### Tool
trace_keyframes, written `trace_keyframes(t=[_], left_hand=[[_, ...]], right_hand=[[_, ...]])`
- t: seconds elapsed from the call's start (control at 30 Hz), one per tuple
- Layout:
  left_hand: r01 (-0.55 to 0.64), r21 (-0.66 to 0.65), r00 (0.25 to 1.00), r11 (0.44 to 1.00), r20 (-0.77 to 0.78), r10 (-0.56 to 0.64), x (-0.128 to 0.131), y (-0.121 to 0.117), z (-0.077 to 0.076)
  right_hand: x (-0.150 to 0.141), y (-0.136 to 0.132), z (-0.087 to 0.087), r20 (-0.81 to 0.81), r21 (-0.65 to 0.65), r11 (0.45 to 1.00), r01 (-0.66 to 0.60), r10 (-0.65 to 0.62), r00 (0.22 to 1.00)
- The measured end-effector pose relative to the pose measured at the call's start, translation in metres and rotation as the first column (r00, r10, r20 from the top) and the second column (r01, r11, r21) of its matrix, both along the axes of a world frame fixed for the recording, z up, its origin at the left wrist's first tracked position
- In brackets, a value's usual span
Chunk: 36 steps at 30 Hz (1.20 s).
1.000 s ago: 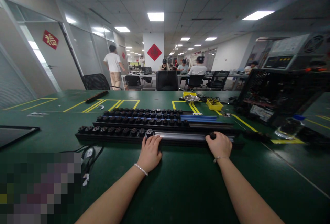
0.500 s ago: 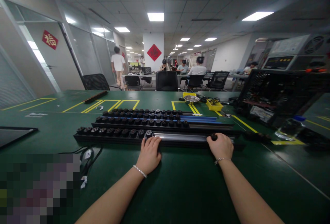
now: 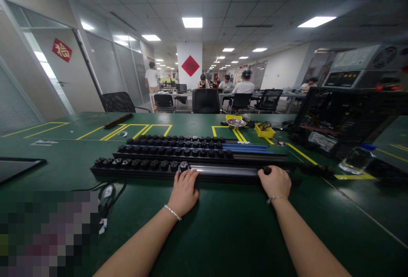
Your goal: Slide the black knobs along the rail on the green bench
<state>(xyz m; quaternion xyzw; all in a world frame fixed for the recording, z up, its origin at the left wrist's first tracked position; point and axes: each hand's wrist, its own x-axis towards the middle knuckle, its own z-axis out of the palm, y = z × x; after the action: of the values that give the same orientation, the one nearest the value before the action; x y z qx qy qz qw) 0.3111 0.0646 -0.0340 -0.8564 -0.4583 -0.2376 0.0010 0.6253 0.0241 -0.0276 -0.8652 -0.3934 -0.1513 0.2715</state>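
Observation:
A long black rail (image 3: pixel 223 171) lies crosswise in front of me, with a shiny metallic strip along its right part. Several round black slotted pieces (image 3: pixel 145 164) stand in a row on its left part. My left hand (image 3: pixel 185 190) grips the rail's near edge just below the last piece in that row, its fingers curled over the top. Toward the rail's right end, my right hand (image 3: pixel 276 182) is closed on a small round black piece (image 3: pixel 267 169). Its fingers partly hide that piece, so I cannot tell whether it touches the rail.
Behind lie more rails bearing similar pieces, one with a blue strip (image 3: pixel 248 147). Farther back are a metal bowl (image 3: pixel 236 123) and a yellow bin (image 3: pixel 264 131). An open computer case (image 3: pixel 344 115) stands at right, near a clear container (image 3: pixel 357 160). Cables (image 3: pixel 110 198) lie at left.
My right hand has shifted slightly right along the rail with the black piece. My left hand stays in place. A person in the background has moved right.

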Motion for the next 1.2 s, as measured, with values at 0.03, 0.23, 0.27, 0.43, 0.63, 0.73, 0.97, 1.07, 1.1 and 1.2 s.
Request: trace_keyframes(t=[0.03, 0.23, 0.27, 0.43, 0.63, 0.73, 0.97, 1.07, 1.1, 1.2], left_hand=[[0.000, -0.006, 1.000, 1.000, -0.001, 0.000, 0.000, 0.000, 0.000], [0.007, -0.009, 1.000, 1.000, 0.012, -0.007, 0.000, 0.001, -0.001], [0.009, -0.007, 1.000, 1.000, 0.014, -0.009, -0.001, 0.001, -0.001], [0.014, -0.010, 1.000, 1.000, 0.011, -0.014, -0.001, 0.001, -0.001], [0.020, -0.017, 1.000, 1.000, 0.012, -0.019, -0.001, 0.000, 0.001], [0.019, -0.016, 1.000, 1.000, 0.014, -0.019, -0.001, 0.000, 0.000], [0.014, 0.002, 1.000, 1.000, 0.008, -0.014, -0.001, 0.001, -0.002], [0.015, -0.002, 1.000, 1.000, 0.015, -0.015, 0.000, 0.001, -0.002], [0.016, -0.003, 1.000, 1.000, 0.017, -0.016, 0.000, 0.001, -0.002], [0.018, -0.007, 1.000, 1.000, 0.022, -0.018, 0.000, 0.001, -0.001]], right_hand=[[0.000, 0.000, 0.000, 0.001, 0.003, 1.000, 0.002, -0.002, 1.000], [0.002, -0.002, 0.001, -0.002, 0.007, 1.000, 0.016, -0.016, 1.000], [0.002, -0.002, 0.001, -0.003, 0.007, 1.000, 0.022, -0.022, 1.000], [0.007, -0.003, 0.000, 0.000, 0.003, 0.999, 0.044, -0.044, 0.999], [0.009, -0.004, 0.002, -0.016, -0.012, 0.999, 0.043, -0.043, 0.999], [0.009, -0.005, 0.002, -0.023, -0.011, 0.999, 0.045, -0.045, 0.999], [0.010, -0.006, 0.002, -0.021, 0.005, 0.997, 0.073, -0.072, 0.997], [0.013, -0.006, 0.000, -0.030, 0.020, 0.994, 0.109, -0.108, 0.994], [0.014, -0.006, 0.000, -0.034, 0.025, 0.993, 0.119, -0.118, 0.992], [0.018, -0.007, -0.002, -0.041, 0.041, 0.991, 0.125, -0.124, 0.991]])
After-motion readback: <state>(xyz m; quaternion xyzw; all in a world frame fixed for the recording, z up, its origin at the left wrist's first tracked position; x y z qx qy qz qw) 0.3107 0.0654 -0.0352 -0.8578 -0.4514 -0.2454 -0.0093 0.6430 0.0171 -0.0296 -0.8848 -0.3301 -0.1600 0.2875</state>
